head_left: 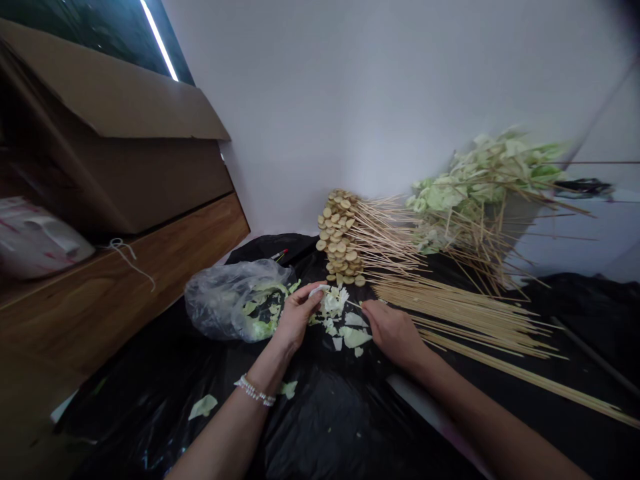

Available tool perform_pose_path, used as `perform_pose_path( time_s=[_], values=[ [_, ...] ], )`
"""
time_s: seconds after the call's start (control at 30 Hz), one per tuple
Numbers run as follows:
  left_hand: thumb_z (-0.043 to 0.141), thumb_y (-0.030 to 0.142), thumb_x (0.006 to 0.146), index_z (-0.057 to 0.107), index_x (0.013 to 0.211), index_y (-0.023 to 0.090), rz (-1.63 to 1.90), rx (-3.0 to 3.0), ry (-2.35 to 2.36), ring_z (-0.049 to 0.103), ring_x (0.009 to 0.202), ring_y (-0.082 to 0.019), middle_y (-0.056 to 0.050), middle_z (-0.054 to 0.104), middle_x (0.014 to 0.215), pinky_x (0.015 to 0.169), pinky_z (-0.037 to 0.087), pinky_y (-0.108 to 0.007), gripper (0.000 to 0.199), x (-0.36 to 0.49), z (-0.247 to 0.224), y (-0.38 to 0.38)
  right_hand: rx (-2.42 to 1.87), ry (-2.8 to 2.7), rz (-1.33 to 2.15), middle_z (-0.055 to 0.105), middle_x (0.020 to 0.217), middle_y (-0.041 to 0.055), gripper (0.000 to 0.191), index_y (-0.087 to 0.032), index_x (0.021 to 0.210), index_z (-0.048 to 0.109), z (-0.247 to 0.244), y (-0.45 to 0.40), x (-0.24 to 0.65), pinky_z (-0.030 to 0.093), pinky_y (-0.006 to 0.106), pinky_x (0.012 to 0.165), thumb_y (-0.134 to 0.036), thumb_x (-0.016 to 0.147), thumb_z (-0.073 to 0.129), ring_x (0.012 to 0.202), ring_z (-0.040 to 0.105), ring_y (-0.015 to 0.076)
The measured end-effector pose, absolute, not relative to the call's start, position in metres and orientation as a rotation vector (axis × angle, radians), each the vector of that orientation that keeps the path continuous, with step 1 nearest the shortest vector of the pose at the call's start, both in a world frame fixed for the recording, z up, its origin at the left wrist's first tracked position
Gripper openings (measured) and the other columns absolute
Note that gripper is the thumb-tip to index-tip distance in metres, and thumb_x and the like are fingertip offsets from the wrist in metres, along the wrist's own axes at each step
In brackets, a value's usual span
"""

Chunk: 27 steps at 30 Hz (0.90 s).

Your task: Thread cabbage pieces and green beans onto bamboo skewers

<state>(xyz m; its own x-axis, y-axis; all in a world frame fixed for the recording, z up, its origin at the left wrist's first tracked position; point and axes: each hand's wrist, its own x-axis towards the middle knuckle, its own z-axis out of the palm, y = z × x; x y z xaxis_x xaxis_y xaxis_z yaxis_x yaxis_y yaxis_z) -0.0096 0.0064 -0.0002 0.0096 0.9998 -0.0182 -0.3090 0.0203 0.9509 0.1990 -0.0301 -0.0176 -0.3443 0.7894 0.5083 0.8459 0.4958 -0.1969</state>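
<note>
Leaf [318, 289]: likely very light, thin, soft; probably a bit slick if damp, tears easily. Best grip looks like a light thumb-and-finger pinch on the thicker, paler part, not the frilly edge. Skewer [354, 304]: light, stiff, could snap if bent hard; hold the shaft well back from the leaf end, fingers off the tip.

Looks: leaf whitish, small, partly hidden by fingers. Skewer thin, straight, pale; much of it hidden by the hand. Can't tell whether it pierces the leaf.

Left hand [295, 317] narrow, pinching leaf between thumb and fingers. Right hand [393, 330] closed on skewer, which points to 10 o'clock, toward the left hand. Leaf and skewer both mid-view, over black plastic [320, 413].

Around, clock taken from between the hands: pale scraps [355, 337] at 5, close by; clear bag [215, 300] with green bits at 9, beside the left hand; sticks with round slices [343, 233] at 12, slices stacked near the wall; bare sticks [465, 313] at 3, lying roughly parallel; leafy sticks [480, 173] at 2, heaped, blurry. Cardboard box [150, 160] at 10, well apart.
</note>
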Motion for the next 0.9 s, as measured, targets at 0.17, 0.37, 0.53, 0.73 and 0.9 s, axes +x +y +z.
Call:
perform_pose_path(
  time_s=[0.17,0.37,0.53,0.73,0.9],
  values=[
    [0.081,0.024,0.064,0.075,0.099,0.018,1.316,1.033,0.961,0.061,0.073,-0.012,-0.005,0.073,0.092,0.068,0.046,-0.019,0.036,-0.0077,-0.0007,0.0059,-1.352,-2.191,-0.156,0.064,0.081,0.0038,0.025,-0.018,0.091,0.060,-0.0171,-0.0300,0.1996,0.034,0.024,0.060,-0.016,0.094,0.035,0.070,0.058,0.0135],
    [0.081,0.022,0.064,0.075,0.099,0.018,1.311,1.084,0.947,0.064,0.079,-0.015,-0.006,0.074,0.095,0.074,0.048,-0.023,0.036,-0.0072,-0.0006,0.0051,-1.348,-2.180,-0.210,0.064,0.078,0.0036,0.025,-0.018,0.087,0.061,-0.0155,-0.0313,0.2000,0.032,0.025,0.059,-0.015,0.093,0.036,0.068,0.056,0.0135],
    [0.078,0.022,0.067,0.074,0.101,0.018,1.313,1.167,0.969,0.064,0.083,-0.017,-0.006,0.073,0.098,0.077,0.047,-0.023,0.034,-0.0081,-0.0015,0.0050,-1.333,-2.183,-0.290,0.062,0.075,0.0035,0.025,-0.018,0.086,0.062,-0.0139,-0.0330,0.2004,0.031,0.026,0.058,-0.014,0.092,0.038,0.066,0.055,0.0142],
    [0.077,0.016,0.066,0.076,0.095,0.018,1.339,1.213,0.994,0.062,0.087,-0.017,-0.006,0.070,0.096,0.079,0.045,-0.023,0.029,-0.0068,-0.0003,0.0058,-1.344,-2.181,-0.207,0.064,0.079,0.0034,0.024,-0.018,0.089,0.061,-0.0139,-0.0332,0.2000,0.032,0.025,0.060,-0.015,0.093,0.037,0.068,0.057,0.0136],
    [0.074,0.012,0.067,0.077,0.089,0.021,1.403,1.393,1.059,0.057,0.078,-0.014,-0.003,0.066,0.081,0.074,0.042,-0.021,0.023,-0.0050,-0.0003,0.0044,-1.348,-2.181,-0.154,0.065,0.079,0.0029,0.024,-0.019,0.089,0.061,-0.0156,-0.0326,0.1985,0.033,0.025,0.062,-0.018,0.095,0.038,0.069,0.058,0.0136]
  ],
)
